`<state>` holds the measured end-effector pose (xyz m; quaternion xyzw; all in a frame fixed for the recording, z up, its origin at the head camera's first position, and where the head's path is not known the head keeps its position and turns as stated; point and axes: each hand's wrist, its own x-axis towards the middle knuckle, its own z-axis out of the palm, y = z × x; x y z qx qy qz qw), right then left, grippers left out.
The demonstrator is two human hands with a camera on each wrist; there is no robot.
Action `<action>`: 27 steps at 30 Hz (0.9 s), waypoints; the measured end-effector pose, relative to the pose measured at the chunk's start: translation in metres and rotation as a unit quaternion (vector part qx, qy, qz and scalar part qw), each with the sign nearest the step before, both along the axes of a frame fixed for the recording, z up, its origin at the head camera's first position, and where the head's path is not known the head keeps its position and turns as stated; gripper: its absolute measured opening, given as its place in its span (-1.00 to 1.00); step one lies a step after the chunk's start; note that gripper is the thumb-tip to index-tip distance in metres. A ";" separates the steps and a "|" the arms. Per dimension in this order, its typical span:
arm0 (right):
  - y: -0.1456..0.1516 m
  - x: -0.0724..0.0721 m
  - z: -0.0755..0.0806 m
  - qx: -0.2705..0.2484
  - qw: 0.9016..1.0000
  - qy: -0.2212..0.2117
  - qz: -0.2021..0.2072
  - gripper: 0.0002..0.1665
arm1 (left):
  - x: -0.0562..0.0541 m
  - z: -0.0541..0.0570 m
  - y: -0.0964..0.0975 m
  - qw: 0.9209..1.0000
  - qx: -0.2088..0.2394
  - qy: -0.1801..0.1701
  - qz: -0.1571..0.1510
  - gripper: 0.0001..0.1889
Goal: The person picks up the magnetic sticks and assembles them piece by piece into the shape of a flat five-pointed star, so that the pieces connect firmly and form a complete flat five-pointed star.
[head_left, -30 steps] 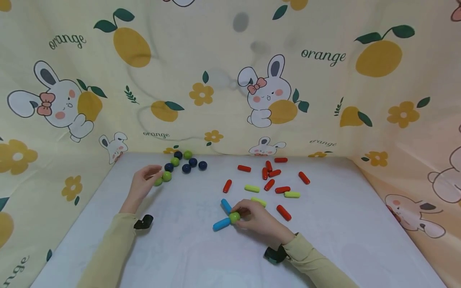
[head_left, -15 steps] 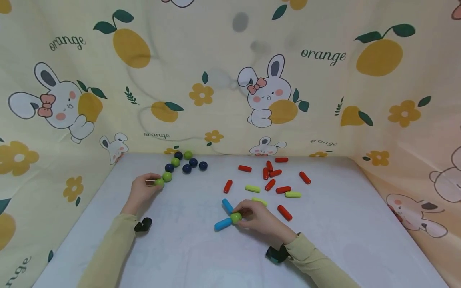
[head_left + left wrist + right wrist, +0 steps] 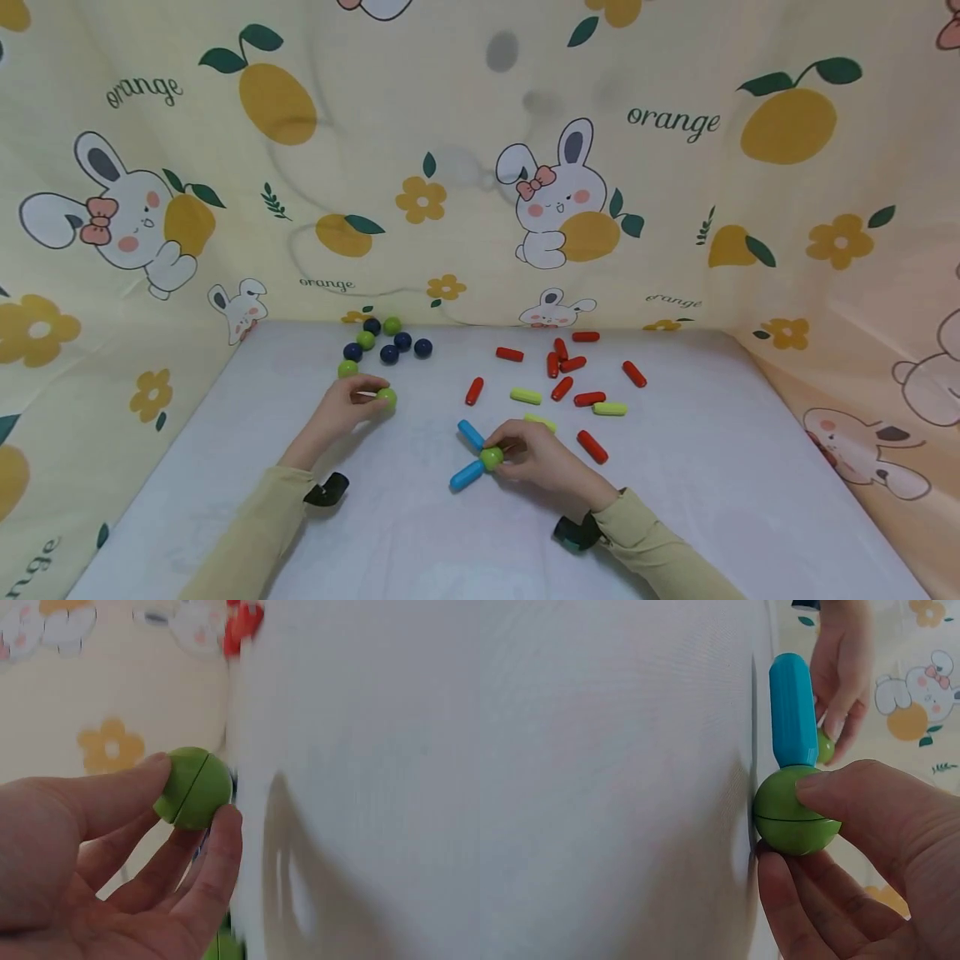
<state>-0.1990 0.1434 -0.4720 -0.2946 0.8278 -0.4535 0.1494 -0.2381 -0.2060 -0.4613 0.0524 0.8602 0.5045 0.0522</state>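
Note:
My left hand [image 3: 341,418] pinches a green ball [image 3: 387,398] between thumb and fingers, slightly above the white table. A thin seam runs round this ball [image 3: 195,787] in the left wrist view. To the right, my right hand [image 3: 551,462] grips another green ball [image 3: 491,458] close to the tabletop. Two blue rods, an upper rod [image 3: 470,435] and a lower rod [image 3: 467,476], spread from that ball to the left in a V. In the right wrist view one blue rod [image 3: 791,709] meets the ball directly.
Behind my left hand lie several dark blue balls [image 3: 389,355] and green balls [image 3: 347,368]. Several red rods [image 3: 592,447] and a few yellow-green rods [image 3: 526,396] are scattered beyond my right hand. A printed cloth [image 3: 450,275] hangs at the table's back edge.
My left hand has taken hold of the nearest green ball from the group and carried it right, toward the blue rods. My right hand stays nearly still with its ball.

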 end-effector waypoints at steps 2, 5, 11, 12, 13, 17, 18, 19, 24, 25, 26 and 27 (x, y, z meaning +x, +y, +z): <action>0.000 0.000 -0.001 -0.002 1.000 0.000 0.003 -0.63 | 0.001 -0.001 0.013 1.000 0.019 -0.009 -0.014 -0.62; 0.000 0.000 0.000 -0.004 1.000 0.000 0.004 -0.63 | 0.002 -0.004 0.033 0.998 0.040 -0.030 -0.024 -0.64; -0.002 0.003 0.006 -0.013 1.000 -0.006 0.005 -0.63 | 0.006 -0.012 0.061 0.993 0.085 -0.060 -0.048 -0.67; -0.002 0.003 0.007 -0.014 1.000 -0.008 0.005 -0.63 | 0.006 -0.012 0.064 0.993 0.089 -0.061 -0.053 -0.68; -0.002 0.003 0.007 -0.014 1.000 -0.009 0.005 -0.63 | 0.006 -0.013 0.067 0.993 0.088 -0.058 -0.060 -0.68; -0.001 0.001 0.003 -0.012 1.000 -0.003 0.009 -0.63 | 0.005 -0.013 0.074 0.991 0.089 -0.056 -0.082 -0.67; -0.001 0.001 0.002 -0.012 1.000 -0.002 0.009 -0.63 | 0.004 -0.013 0.076 0.990 0.091 -0.058 -0.086 -0.66; 0.000 0.001 0.002 -0.011 1.000 0.000 0.010 -0.62 | 0.004 -0.014 0.077 0.990 0.093 -0.058 -0.090 -0.65; 0.000 0.000 0.002 -0.012 1.000 0.002 0.011 -0.62 | 0.002 -0.016 0.080 0.987 0.102 -0.069 -0.099 -0.65; 0.000 0.000 0.002 -0.012 1.000 0.001 0.011 -0.62 | 0.002 -0.016 0.080 0.987 0.104 -0.070 -0.099 -0.64; 0.000 0.001 0.002 -0.012 1.000 0.000 0.011 -0.62 | 0.002 -0.017 0.080 0.987 0.105 -0.073 -0.099 -0.64; 0.000 0.001 0.002 -0.013 1.000 0.000 0.011 -0.62 | 0.002 -0.017 0.081 0.987 0.107 -0.075 -0.098 -0.64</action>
